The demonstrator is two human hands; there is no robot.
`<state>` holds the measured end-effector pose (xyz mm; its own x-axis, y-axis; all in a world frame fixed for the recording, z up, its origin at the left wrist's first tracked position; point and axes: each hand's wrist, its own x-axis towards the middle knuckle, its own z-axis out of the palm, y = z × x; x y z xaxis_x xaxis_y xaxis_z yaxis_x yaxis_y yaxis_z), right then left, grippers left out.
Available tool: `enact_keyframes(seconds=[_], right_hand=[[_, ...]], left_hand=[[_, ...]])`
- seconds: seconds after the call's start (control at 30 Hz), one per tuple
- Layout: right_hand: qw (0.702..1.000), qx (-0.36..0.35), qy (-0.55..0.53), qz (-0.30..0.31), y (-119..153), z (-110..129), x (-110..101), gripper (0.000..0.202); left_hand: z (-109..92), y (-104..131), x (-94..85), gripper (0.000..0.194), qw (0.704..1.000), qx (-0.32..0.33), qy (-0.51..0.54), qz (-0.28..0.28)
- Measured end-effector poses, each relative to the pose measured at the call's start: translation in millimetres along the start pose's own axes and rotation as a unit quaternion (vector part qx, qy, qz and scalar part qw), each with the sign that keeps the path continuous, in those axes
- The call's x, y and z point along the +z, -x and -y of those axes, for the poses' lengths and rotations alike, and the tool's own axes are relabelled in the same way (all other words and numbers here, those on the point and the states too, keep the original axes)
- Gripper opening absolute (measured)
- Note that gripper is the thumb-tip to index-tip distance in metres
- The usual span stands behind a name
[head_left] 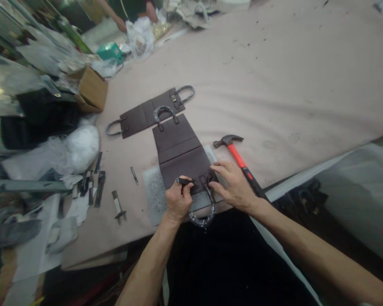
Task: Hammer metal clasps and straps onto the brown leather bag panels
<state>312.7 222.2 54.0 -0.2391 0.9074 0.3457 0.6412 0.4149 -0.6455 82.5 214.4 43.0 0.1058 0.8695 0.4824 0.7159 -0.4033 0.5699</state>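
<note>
A dark brown bag panel lies in front of me, creased across its middle. It has a wrapped loop handle at the far end and another wrapped handle at the near end. My left hand is closed around a short dark stick-like tool, held low over the panel's near end; its exact kind is unclear. At the panel's near right corner, my right hand has thumb and fingers apart, touching the edge beside the handle tab. A pale speckled slab sits under the panel.
A claw hammer lies to the right. Behind is a second brown panel with two handles. At left are a pronged punch, a small metal rod, a cardboard box and plastic bags. Another person's hands show at the back.
</note>
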Motion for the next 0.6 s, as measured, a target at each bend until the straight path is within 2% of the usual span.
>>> enact_keyframes(seconds=[0.07, 0.1, 0.17, 0.2, 0.27, 0.33, 0.4, 0.5, 0.53, 0.6], right_hand=[[0.993, 0.078, 0.079, -0.036, 9, -13, -16, 0.042], [0.984, 0.123, 0.123, -0.030, 13, -20, -24, 0.041], [0.961, 0.216, 0.169, 0.023, 15, -31, -38, 0.038], [0.950, 0.268, 0.152, 0.051, 13, -34, -45, 0.033], [0.924, 0.367, 0.046, 0.093, 3, -35, -53, 0.024], [0.894, 0.425, -0.076, 0.122, -10, -27, -58, 0.015], [0.874, 0.439, -0.143, 0.151, -22, -12, -62, 0.010], [0.862, 0.441, -0.188, 0.165, -29, 19, -70, 0.020], [0.868, 0.430, -0.194, 0.156, -28, 31, -76, 0.026], [0.914, 0.353, -0.157, 0.121, -25, 53, -88, 0.037]], left_hand=[[1, 0, 1.5, 0.014, 1.000, 0.012, 0.001, 0.002], [1, 0, 2.1, 0.013, 1.000, 0.018, 0.004, 0.004], [1, -1, 3.1, 0.012, 1.000, 0.026, 0.015, 0.009], [1, -1, 3.5, 0.012, 0.999, 0.028, 0.022, 0.012], [1, -2, 4.4, 0.011, 0.999, 0.031, 0.035, 0.015], [1, -3, 5.4, 0.011, 0.998, 0.035, 0.043, 0.011], [1, -3, 6.3, 0.011, 0.998, 0.039, 0.049, 0.002], [2, -3, 7.6, 0.012, 0.997, 0.038, 0.063, -0.003], [2, -3, 8.0, 0.013, 0.997, 0.036, 0.066, -0.001], [3, -3, 8.9, 0.013, 0.997, 0.029, 0.069, 0.004]])
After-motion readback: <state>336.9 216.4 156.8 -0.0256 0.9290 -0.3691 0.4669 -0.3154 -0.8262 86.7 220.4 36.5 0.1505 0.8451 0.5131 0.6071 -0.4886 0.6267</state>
